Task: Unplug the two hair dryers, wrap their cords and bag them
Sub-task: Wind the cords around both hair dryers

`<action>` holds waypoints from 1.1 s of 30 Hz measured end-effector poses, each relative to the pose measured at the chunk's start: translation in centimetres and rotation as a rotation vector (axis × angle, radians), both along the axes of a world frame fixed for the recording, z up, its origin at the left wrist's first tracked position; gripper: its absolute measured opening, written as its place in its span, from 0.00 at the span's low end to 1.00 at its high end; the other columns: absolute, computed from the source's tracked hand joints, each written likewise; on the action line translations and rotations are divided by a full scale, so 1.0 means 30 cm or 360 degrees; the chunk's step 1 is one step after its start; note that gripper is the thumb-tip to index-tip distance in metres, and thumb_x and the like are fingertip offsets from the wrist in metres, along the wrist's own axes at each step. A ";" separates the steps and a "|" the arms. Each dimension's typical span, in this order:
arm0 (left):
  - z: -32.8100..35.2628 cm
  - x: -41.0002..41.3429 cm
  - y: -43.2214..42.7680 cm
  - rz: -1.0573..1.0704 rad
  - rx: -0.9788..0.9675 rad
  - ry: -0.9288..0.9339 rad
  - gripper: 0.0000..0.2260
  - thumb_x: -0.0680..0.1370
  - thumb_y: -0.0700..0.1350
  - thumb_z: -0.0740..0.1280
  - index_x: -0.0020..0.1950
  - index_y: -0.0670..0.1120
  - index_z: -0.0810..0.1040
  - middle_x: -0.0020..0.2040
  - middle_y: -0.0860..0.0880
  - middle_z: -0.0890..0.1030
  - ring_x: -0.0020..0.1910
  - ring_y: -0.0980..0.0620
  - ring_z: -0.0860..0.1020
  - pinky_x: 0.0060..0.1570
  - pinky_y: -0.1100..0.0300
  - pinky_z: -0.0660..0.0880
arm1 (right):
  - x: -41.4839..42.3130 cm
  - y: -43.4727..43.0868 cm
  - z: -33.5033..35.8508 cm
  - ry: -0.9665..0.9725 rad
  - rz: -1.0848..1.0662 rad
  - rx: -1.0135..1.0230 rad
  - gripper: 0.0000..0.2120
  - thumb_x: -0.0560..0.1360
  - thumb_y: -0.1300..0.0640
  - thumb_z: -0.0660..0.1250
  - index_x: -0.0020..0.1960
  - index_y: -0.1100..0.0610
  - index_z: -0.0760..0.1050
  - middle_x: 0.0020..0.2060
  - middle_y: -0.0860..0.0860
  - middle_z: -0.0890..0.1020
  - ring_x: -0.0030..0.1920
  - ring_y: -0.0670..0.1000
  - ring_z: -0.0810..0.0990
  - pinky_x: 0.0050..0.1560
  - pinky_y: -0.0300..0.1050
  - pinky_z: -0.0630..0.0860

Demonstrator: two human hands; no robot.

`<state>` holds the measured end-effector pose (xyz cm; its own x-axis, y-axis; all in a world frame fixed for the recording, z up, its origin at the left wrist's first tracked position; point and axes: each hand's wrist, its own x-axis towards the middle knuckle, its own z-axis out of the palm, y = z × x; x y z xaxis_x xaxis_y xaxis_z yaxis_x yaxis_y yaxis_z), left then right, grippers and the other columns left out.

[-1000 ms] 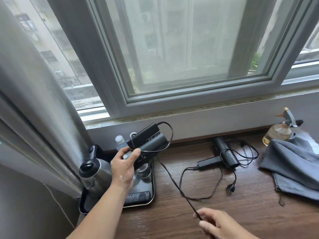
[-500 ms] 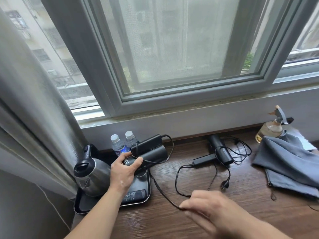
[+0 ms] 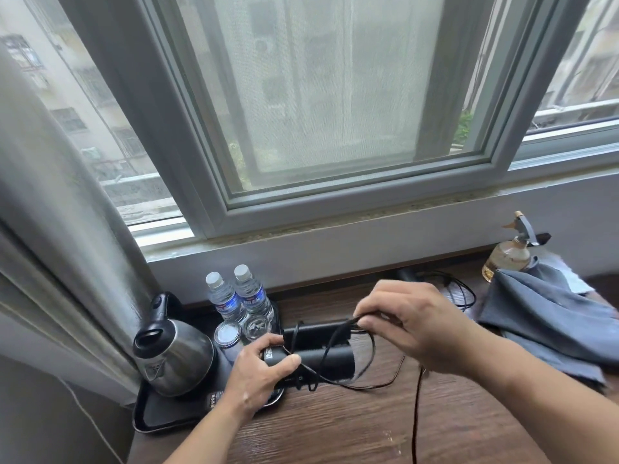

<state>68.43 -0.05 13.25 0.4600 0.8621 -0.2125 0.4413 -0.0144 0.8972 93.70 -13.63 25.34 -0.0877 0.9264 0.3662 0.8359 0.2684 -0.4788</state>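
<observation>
My left hand (image 3: 259, 375) grips a folded black hair dryer (image 3: 326, 358) low over the wooden table, beside the tray. Its black cord (image 3: 366, 366) loops over the dryer body, and my right hand (image 3: 407, 324) pinches the cord just above the dryer's right end. The loose length of cord trails down the table toward the near edge. The second black hair dryer (image 3: 407, 274) lies at the back by the wall, mostly hidden behind my right hand, with its cord (image 3: 460, 291) coiled beside it. A grey cloth bag (image 3: 549, 321) lies crumpled at the right.
A black tray (image 3: 160, 413) at the left holds a steel kettle (image 3: 174, 356), two water bottles (image 3: 241, 298) and glasses. A spray bottle (image 3: 510, 251) stands at the back right behind the bag. A curtain hangs at the far left. The window sill runs along the back.
My left hand lowered the dryer from above the tray to just over the table. My right hand came up from the near edge with the cord and now holds it over the dryer.
</observation>
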 end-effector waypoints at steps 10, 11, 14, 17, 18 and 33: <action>0.017 0.038 -0.076 -0.0381 -0.0087 -0.0029 0.20 0.60 0.61 0.79 0.47 0.55 0.82 0.37 0.50 0.84 0.35 0.58 0.78 0.42 0.59 0.77 | 0.030 0.139 -0.045 0.0065 -0.0116 0.0008 0.07 0.78 0.50 0.67 0.50 0.51 0.82 0.42 0.40 0.79 0.43 0.39 0.76 0.48 0.27 0.68; 0.020 0.044 -0.082 -0.0409 -0.0091 -0.0045 0.21 0.59 0.60 0.80 0.47 0.55 0.82 0.37 0.51 0.84 0.36 0.59 0.77 0.41 0.59 0.77 | 0.030 0.150 -0.054 0.0072 -0.0124 -0.0004 0.07 0.78 0.50 0.67 0.50 0.51 0.82 0.43 0.41 0.80 0.43 0.40 0.77 0.49 0.29 0.69; 0.007 0.048 -0.092 -0.0442 -0.0118 -0.0046 0.25 0.57 0.59 0.85 0.47 0.51 0.83 0.42 0.46 0.87 0.40 0.54 0.80 0.48 0.47 0.80 | 0.039 0.179 -0.085 0.0092 -0.0162 -0.0049 0.06 0.79 0.50 0.68 0.50 0.50 0.82 0.43 0.43 0.81 0.44 0.42 0.78 0.49 0.34 0.73; 0.004 0.050 -0.097 -0.0444 -0.0116 -0.0042 0.22 0.59 0.56 0.85 0.47 0.51 0.83 0.43 0.45 0.87 0.41 0.52 0.82 0.50 0.43 0.81 | 0.055 0.198 -0.119 0.0110 -0.0211 -0.0063 0.05 0.79 0.51 0.68 0.49 0.50 0.82 0.42 0.43 0.82 0.44 0.43 0.79 0.50 0.35 0.73; 0.011 0.053 -0.101 -0.0446 -0.0099 -0.0064 0.20 0.60 0.54 0.85 0.46 0.51 0.83 0.43 0.46 0.87 0.41 0.53 0.82 0.49 0.46 0.81 | 0.064 0.201 -0.132 0.0121 -0.0234 -0.0069 0.05 0.79 0.51 0.68 0.49 0.50 0.83 0.42 0.43 0.82 0.44 0.42 0.79 0.49 0.34 0.72; 0.043 0.037 -0.084 -0.0331 -0.0545 -0.0550 0.22 0.64 0.44 0.82 0.54 0.39 0.81 0.47 0.33 0.82 0.46 0.37 0.80 0.47 0.25 0.75 | 0.152 0.118 -0.364 0.0914 -0.0401 -0.0653 0.05 0.74 0.49 0.74 0.41 0.47 0.83 0.33 0.54 0.83 0.30 0.43 0.73 0.33 0.39 0.70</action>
<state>69.56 -2.57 14.55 0.7068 0.6532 -0.2715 0.1380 0.2491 0.9586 98.26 -10.08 14.43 0.2463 0.9651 -0.0887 0.4367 -0.1923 -0.8788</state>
